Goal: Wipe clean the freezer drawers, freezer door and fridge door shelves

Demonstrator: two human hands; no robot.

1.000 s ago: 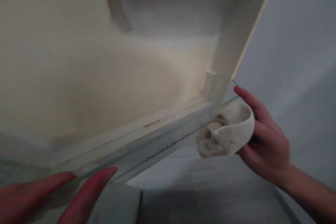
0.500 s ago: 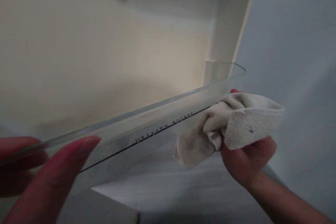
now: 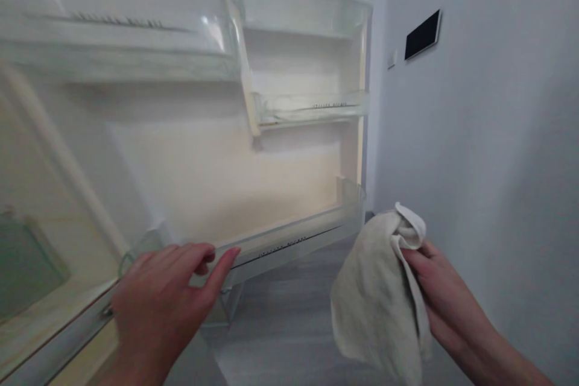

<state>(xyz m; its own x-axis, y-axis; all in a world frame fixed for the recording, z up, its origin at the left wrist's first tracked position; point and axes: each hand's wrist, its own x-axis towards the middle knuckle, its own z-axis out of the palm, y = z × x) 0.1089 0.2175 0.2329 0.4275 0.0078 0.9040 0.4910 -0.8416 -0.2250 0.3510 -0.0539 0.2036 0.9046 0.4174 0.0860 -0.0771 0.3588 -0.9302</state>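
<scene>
My left hand (image 3: 167, 295) is in front of the left part of a clear door bin (image 3: 289, 247) marked with black lettering. Its fingers are bent and its thumb stands apart, close to the bin's rim; whether skin touches plastic is hard to see. A damp-looking, off-white cloth (image 3: 375, 295) hangs from my right hand (image 3: 438, 277), bunched at the top between thumb and fingers. That hand is to the right of the bin, away from it. The bin sits low on the inside of an open fridge door (image 3: 181, 145).
Higher on the door are more clear bins (image 3: 312, 111), one at upper left (image 3: 122, 60). A pale wall (image 3: 488, 132) with a dark panel (image 3: 423, 35) rises at right. Grey floor (image 3: 280, 307) shows below. Part of the fridge interior (image 3: 31, 265) is at lower left.
My view has drawn back, showing more of the door. My left hand's pinch on the bin's rim has loosened. The cloth has left the bin's front and now hangs down at right.
</scene>
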